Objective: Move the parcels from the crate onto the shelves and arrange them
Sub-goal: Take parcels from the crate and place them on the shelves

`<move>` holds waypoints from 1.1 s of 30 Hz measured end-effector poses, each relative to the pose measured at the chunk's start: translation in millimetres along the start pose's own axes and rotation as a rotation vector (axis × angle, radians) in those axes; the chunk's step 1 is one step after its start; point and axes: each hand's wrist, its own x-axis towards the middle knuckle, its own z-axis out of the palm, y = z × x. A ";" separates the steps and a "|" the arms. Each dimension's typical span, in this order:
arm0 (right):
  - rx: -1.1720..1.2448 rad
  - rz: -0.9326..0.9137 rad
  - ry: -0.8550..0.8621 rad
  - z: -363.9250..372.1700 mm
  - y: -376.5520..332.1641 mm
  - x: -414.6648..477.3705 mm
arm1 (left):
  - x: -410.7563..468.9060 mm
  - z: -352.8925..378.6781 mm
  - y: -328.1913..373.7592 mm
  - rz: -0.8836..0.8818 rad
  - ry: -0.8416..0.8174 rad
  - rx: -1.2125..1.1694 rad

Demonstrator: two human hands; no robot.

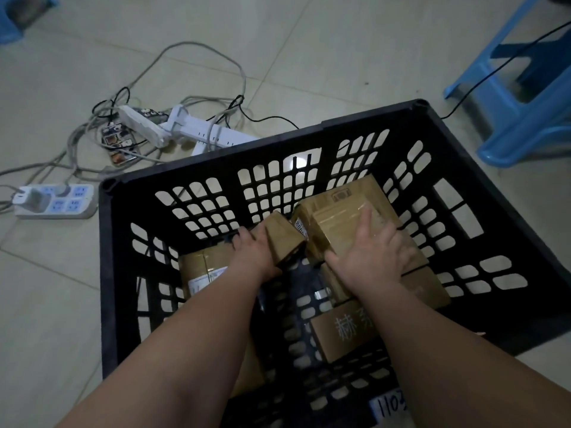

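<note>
A black lattice crate (216,156) stands on the tiled floor and holds several brown cardboard parcels. Both my arms reach down into it. My left hand (255,250) grips a small brown parcel (285,239), tilted up near the crate's middle. My right hand (375,247) lies on top of a taped brown parcel (336,223), thumb down its left side, fingers spread over the top. More parcels lie below: one with a white label (204,270) at the left, one with printed characters (343,330) at the front right, another (428,287) at the right. No shelves are in view.
Power strips (55,200) (197,131) and tangled cables (197,57) lie on the floor left of and behind the crate. A blue plastic stool (522,118) stands at the right, another blue thing (12,20) at the top left. A white tag with numbers (389,407) is on the crate's near side.
</note>
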 end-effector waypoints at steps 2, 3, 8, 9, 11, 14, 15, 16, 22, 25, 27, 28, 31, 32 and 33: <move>-0.007 0.004 0.006 2.4 -1.0 3.6 | 5.9 8.9 0.8 0.008 0.036 0.070; -0.009 0.003 0.006 3.2 -1.4 4.9 | 7.7 12.9 0.9 0.009 0.073 0.098; 0.006 0.004 0.019 6.4 -0.8 8.4 | 6.0 19.4 3.3 0.015 0.168 0.087; 0.012 0.004 0.013 5.8 -0.6 9.3 | 2.8 18.0 3.8 0.010 0.181 0.065; 0.021 0.009 0.000 3.6 -0.2 12.3 | -5.1 12.6 6.7 0.002 0.211 0.003; 0.049 0.036 -0.033 -3.5 0.0 14.3 | -20.8 -0.6 12.0 -0.008 0.202 -0.061; 0.084 0.054 -0.056 -7.3 0.5 13.2 | -27.2 -5.7 13.4 -0.018 0.197 -0.085; 0.137 0.078 -0.081 -13.5 0.7 10.4 | -34.7 -11.9 14.5 -0.028 0.195 -0.112; 0.385 0.219 -0.119 -75.9 7.8 -42.7 | -108.4 -72.0 21.1 -0.080 0.124 -0.454; 0.548 0.265 -0.144 -127.5 12.6 -75.8 | -159.6 -118.5 27.2 -0.075 0.077 -0.633; 0.731 0.277 -0.153 -172.0 15.4 -97.1 | -196.2 -157.1 35.5 -0.068 0.055 -0.819; 0.837 0.273 -0.152 -196.0 16.8 -108.4 | -214.3 -177.9 40.1 -0.065 0.044 -0.897; 1.123 0.291 -0.177 -273.8 22.7 -143.9 | -266.8 -241.5 55.1 -0.019 -0.001 -1.090; 1.196 0.298 -0.193 -300.6 25.0 -154.9 | -285.1 -263.7 61.3 0.017 -0.022 -1.162; 1.262 0.308 -0.215 -328.2 27.9 -166.8 | -304.4 -286.2 69.1 0.061 -0.046 -1.228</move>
